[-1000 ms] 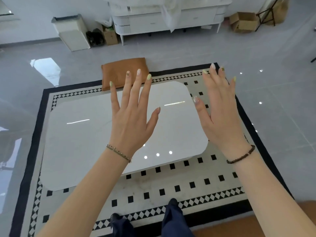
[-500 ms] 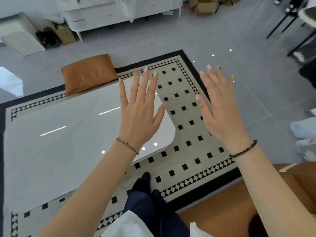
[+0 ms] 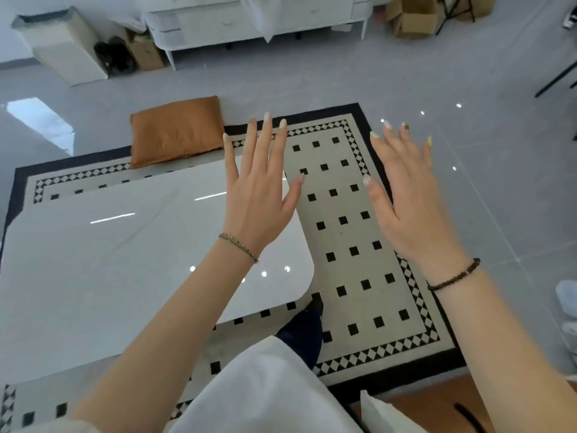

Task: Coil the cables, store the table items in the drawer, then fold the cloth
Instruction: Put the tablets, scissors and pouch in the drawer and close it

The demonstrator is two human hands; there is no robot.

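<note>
White glossy table (image 3: 109,276) stands on a black-and-cream rug (image 3: 359,232), its rounded near corner just beside the person's leg. Left hand (image 3: 259,195) is raised over the table's right edge and right hand (image 3: 412,207) over the rug, both with fingers spread, holding nothing. Brown cushion (image 3: 176,131) lies at the table's far edge; grey floor (image 3: 468,89) borders the rug.

On my feed the left grip (image 3: 259,195) wears a thin chain bracelet (image 3: 239,247) set with tiny dark beads, and the right grip (image 3: 412,210) a dark beaded bracelet (image 3: 454,275). The nails are long and painted pale, several yellow-green (one decorated nail (image 3: 405,126) carries a dark gold pattern). Forearms are bare; lower down I see a white garment (image 3: 265,395), navy trousers (image 3: 301,339) and a dark shoe tip (image 3: 315,300).
</note>
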